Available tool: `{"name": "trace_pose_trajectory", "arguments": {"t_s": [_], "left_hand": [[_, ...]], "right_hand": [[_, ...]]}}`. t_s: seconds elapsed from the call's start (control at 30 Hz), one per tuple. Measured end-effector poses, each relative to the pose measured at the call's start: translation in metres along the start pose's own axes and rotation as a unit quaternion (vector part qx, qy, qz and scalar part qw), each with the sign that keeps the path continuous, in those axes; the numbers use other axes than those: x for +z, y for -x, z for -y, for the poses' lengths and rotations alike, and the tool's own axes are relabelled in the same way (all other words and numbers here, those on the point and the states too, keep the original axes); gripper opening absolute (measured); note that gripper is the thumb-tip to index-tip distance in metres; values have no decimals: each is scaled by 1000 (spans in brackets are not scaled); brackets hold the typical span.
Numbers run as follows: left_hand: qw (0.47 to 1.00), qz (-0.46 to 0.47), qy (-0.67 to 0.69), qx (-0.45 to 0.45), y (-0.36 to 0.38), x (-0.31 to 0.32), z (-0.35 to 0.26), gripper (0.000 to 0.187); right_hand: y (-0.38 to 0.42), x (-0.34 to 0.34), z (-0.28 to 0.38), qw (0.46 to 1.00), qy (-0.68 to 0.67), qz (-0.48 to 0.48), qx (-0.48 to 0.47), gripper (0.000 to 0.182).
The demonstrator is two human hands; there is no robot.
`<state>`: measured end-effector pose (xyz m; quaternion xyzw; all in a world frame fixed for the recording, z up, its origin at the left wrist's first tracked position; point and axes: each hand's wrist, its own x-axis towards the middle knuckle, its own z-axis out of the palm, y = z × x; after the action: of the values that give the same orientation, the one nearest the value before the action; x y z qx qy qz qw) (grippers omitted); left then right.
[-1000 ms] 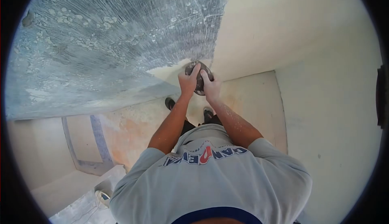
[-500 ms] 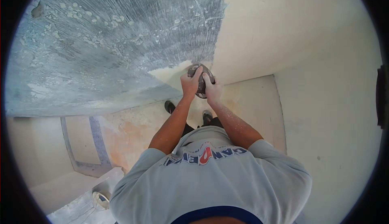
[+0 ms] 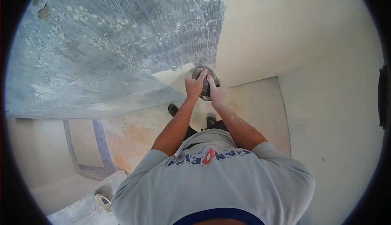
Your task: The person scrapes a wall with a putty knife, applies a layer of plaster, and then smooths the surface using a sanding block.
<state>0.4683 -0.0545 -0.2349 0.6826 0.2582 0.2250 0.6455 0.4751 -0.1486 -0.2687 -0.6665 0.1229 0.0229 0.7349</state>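
Observation:
Both my hands grip a dark rounded tool (image 3: 205,91) smeared with white, its exact kind not clear. My left hand (image 3: 193,88) holds its left side, and my right hand (image 3: 218,94), dusted white, holds the right side. The thumbs lie along the top of the tool. It is close to the lower part of the wall (image 3: 122,50), near the border between rough grey and smooth cream surface; whether it touches is hidden. A cream patch (image 3: 173,76) lies just left of the tool. White specks cover my right forearm.
A smooth cream wall (image 3: 285,25) continues to the right. My shoes (image 3: 210,119) stand on the stained floor (image 3: 134,131) below. A white round container (image 3: 102,203) is at the lower left, near a wall panel with a blue-grey border (image 3: 102,143).
The tool and both hands have shifted slightly right and down in view, as has the whole scene a little. My grip is the same.

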Motion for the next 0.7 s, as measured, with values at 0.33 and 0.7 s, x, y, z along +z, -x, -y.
{"name": "trace_pose_trajectory", "arguments": {"t_s": [0.33, 0.7], "left_hand": [[999, -10, -9, 50, -6, -3, -15, 32], [996, -20, -6, 82, -14, -9, -21, 31]], "right_hand": [[7, 7, 19, 1000, 26, 3, -13, 43], [5, 24, 29, 990, 40, -30, -132, 44]]}}
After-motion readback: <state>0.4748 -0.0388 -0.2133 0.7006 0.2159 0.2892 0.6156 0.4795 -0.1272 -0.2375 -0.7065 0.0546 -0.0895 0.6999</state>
